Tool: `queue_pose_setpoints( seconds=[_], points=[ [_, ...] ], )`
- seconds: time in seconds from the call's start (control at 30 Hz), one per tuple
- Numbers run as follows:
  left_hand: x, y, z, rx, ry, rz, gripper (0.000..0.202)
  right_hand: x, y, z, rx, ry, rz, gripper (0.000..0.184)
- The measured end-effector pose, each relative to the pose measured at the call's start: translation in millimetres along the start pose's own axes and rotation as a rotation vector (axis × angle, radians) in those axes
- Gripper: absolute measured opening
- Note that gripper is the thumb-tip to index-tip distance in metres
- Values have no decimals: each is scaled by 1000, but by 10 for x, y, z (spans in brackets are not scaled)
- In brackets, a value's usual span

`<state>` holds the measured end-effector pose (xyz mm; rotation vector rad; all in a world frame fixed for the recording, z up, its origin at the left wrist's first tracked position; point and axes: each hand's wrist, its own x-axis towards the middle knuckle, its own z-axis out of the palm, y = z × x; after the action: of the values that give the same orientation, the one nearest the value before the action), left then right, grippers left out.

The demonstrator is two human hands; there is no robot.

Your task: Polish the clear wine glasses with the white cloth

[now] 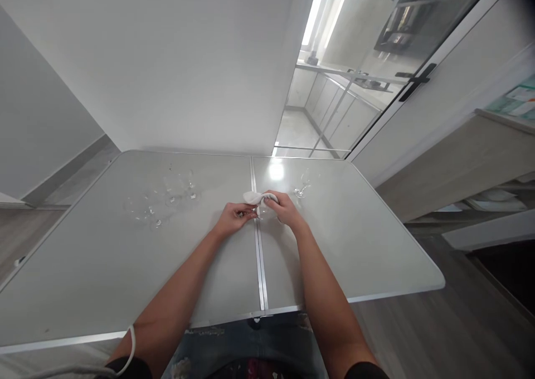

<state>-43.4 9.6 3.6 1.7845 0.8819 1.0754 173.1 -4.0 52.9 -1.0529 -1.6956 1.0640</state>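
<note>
My left hand (233, 218) is closed on a clear glass (263, 212), apparently a stemmed one, held low over the table's middle seam. My right hand (285, 208) grips a white cloth (253, 197) against the glass, with a thumb and fingers pinching the cloth. Part of the glass is hidden by my fingers and the cloth. To the right of my right hand, another clear stemmed glass (301, 190) stands on the table. Several more clear glasses (155, 221) are grouped on the left side, their outlines faint against the pale top.
The pale folding table (200, 278) has a metal seam down its middle and a metal edge. A white wall (188, 67) rises behind it. Beyond the far right edge is a glass door (355, 89). Shelves (468, 161) stand at the right. A white cable (132, 340) crosses my left arm.
</note>
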Motion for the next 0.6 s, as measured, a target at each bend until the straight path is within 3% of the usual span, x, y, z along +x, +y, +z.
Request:
queue_pose_setpoints(
  seconds=[0.1, 0.2, 0.3, 0.43, 0.6],
  points=[
    [-4, 5, 0, -78, -2, -39, 37, 21, 71, -9, 371, 39, 264, 27],
    [-2, -26, -32, -190, -43, -67, 43, 44, 162, 60, 581, 72, 358, 29],
    [19, -71, -82, -342, 2, -81, 47, 83, 251, 239, 589, 120, 269, 35],
    [73, -103, -117, -459, 224, -108, 49, 133, 308, 470, 373, 291, 83, 37],
    [117, -106, -92, -484, 215, -123, 49, 98, 273, 450, -38, 504, -187, 33]
  ],
)
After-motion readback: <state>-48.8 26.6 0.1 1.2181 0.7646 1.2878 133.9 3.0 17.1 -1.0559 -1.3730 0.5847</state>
